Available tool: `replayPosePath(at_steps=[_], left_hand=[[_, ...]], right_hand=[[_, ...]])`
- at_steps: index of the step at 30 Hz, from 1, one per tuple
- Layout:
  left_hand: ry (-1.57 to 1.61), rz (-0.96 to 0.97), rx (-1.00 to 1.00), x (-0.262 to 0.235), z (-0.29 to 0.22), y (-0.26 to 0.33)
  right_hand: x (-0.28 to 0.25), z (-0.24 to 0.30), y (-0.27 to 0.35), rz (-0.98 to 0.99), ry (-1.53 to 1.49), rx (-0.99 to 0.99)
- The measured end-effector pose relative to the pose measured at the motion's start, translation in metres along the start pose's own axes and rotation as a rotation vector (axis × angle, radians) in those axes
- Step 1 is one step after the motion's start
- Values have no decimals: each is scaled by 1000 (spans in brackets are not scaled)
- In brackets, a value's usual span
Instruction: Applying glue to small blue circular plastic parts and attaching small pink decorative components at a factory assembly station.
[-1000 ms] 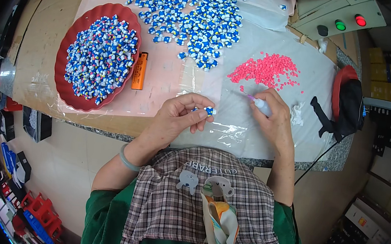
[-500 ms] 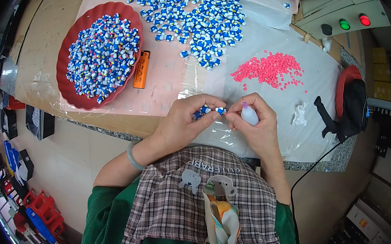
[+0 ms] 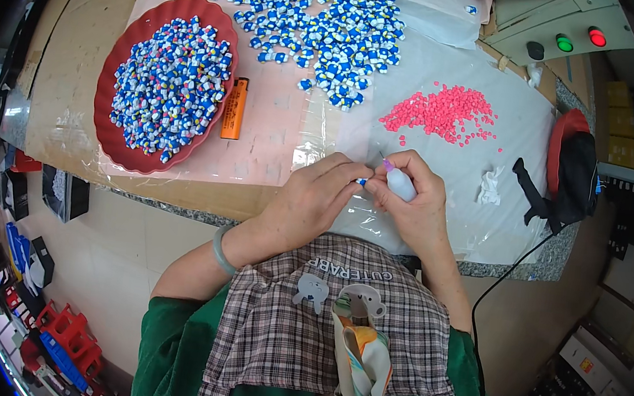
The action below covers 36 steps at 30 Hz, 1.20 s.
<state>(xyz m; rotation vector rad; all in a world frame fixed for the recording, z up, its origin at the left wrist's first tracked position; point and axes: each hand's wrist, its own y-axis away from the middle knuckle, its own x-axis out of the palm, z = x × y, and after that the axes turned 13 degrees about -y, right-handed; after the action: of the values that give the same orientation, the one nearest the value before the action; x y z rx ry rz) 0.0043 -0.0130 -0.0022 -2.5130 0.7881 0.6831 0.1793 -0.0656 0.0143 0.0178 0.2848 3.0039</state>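
Blue-and-white piece [image 3: 363, 180] sits pinched in my left hand [image 3: 309, 201]; my right hand [image 3: 417, 201] grips a small squeeze bottle [image 3: 398, 181]. Squeezing hard could smear it.

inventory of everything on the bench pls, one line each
red tray: one, red, left on the bench, heaped with blue-white pieces
loose pieces: one pile, blue and white, top centre on plastic sheet
pink beads: one pile, pink, right of centre
lighter: one, orange, beside the tray
tissue: one, white, crumpled, right
black cloth: one, black, far right
button box: one, grey, green, red and black buttons, top right
small bottle: one, white with purple tip, in right hand
small piece: one, blue, between fingertips
left hand: pinching the piece
right hand: closed on the bottle
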Motion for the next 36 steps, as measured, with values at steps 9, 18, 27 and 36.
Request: replayPosePath(at_steps=[9, 18, 27, 36], left_hand=[[282, 82, -217, -7, 0, 0], [-403, -446, -213, -128, 29, -7], [-808, -364, 205, -72, 40, -40], [-763, -180, 94, -51, 43, -51]], right_hand=[[3, -7, -3, -51, -111, -37], [-18, -7, -1, -134, -151, -44], [-23, -7, 1, -132, -78, -79], [-26, -5, 6, -146, -67, -72]])
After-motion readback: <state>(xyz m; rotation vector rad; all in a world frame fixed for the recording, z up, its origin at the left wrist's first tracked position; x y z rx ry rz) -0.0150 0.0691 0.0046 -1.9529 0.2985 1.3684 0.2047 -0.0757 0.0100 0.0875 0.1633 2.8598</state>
